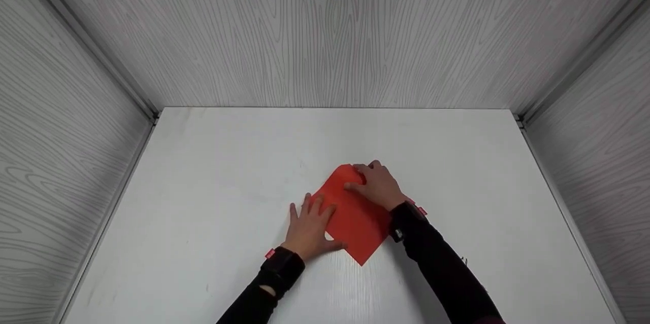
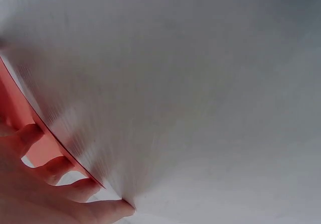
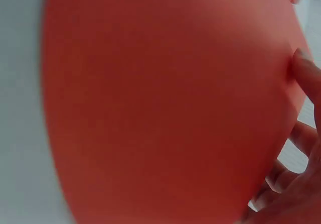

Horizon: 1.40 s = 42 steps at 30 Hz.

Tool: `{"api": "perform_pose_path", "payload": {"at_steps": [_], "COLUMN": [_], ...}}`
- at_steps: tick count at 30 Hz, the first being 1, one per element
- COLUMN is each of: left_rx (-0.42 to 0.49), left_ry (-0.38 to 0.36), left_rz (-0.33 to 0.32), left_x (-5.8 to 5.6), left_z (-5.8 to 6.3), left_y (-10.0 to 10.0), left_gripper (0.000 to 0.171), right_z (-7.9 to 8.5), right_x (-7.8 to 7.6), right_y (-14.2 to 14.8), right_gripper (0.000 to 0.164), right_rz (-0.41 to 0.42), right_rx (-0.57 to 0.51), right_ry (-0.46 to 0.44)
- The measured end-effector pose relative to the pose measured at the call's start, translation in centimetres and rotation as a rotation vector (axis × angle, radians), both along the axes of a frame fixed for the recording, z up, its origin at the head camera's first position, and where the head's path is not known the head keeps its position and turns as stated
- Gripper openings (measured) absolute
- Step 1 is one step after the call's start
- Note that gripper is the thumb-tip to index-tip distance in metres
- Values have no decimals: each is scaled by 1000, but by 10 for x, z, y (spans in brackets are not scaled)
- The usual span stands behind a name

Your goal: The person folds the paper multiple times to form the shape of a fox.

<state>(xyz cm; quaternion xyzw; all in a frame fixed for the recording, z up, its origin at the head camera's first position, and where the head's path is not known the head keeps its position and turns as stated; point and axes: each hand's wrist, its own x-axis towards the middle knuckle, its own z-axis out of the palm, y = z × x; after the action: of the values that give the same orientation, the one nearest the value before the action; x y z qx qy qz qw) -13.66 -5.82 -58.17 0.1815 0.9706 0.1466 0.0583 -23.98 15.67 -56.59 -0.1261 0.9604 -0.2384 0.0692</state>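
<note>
A red sheet of paper [image 1: 355, 220] lies turned cornerwise on the white table, one corner pointing toward the person. My left hand [image 1: 306, 235] rests at its left corner with fingers spread and straight, fingertips on the paper and the thumb near its lower left edge. At the far right edge, my right hand [image 1: 380, 187] pinches the sheet. In the right wrist view the thumb [image 3: 305, 73] presses on the face of the paper while the other fingers sit along and behind the edge. The left wrist view catches the paper's edge [image 2: 15, 98] beside the fingers.
The white tabletop [image 1: 218, 161] extends around the paper on all sides. Grey wood-grain panels wall it in at the back [image 1: 325, 34], the left [image 1: 61, 126] and the right [image 1: 599, 110]. Black bands circle both wrists.
</note>
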Motion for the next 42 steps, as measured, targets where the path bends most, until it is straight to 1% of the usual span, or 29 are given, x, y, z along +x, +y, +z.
{"api": "perform_pose_path", "payload": {"at_steps": [2, 5, 7, 9, 12, 17, 19, 22, 25, 28, 31, 34, 38, 42], "left_rx": [8, 15, 12, 8, 3, -6, -10, -6, 4, 4, 12, 30, 35, 18], "left_ry": [2, 0, -2, -6, -12, -14, -14, -20, -19, -7, 5, 14, 28, 35], "left_rz": [3, 3, 4, 4, 2, -5, -8, -14, -22, -32, -38, -35, -27, -23], "left_x": [0, 0, 0, 1, 0, -1, -1, -1, -1, 0, -1, -2, -3, -3], "left_z": [0, 1, 1, 1, 2, 2, 2, 1, 0, -1, -3, -4, -4, -4], "left_y": [0, 0, 0, 0, 0, 2, 2, 1, -2, -4, -5, -5, -4, -2], "left_gripper": [96, 97, 98, 98, 98, 98, 98, 99, 100, 100, 101, 103, 98, 91], "right_z": [3, 7, 11, 15, 20, 22, 23, 23, 22, 20, 18, 17, 16, 15], "right_x": [-1, -3, -3, -2, 0, 2, 3, 8, 15, 24, 32, 38, 43, 48], "right_y": [1, 3, 4, 5, 6, 9, 10, 11, 13, 18, 24, 31, 39, 44], "right_gripper": [72, 75, 73, 68, 54, 29, 23, 19, 19, 22, 26, 27, 29, 33], "right_rz": [-15, -50, -69, -78, -63, 5, 31, 62, 106, 165, 223, 277, 343, 400], "right_rx": [-70, -146, -192, -228, -256, -247, -243, -232, -198, -170, -163, -162, -166, -122], "right_ry": [-34, -46, -36, -8, 50, 167, 208, 247, 274, 319, 371, 400, 424, 450]}}
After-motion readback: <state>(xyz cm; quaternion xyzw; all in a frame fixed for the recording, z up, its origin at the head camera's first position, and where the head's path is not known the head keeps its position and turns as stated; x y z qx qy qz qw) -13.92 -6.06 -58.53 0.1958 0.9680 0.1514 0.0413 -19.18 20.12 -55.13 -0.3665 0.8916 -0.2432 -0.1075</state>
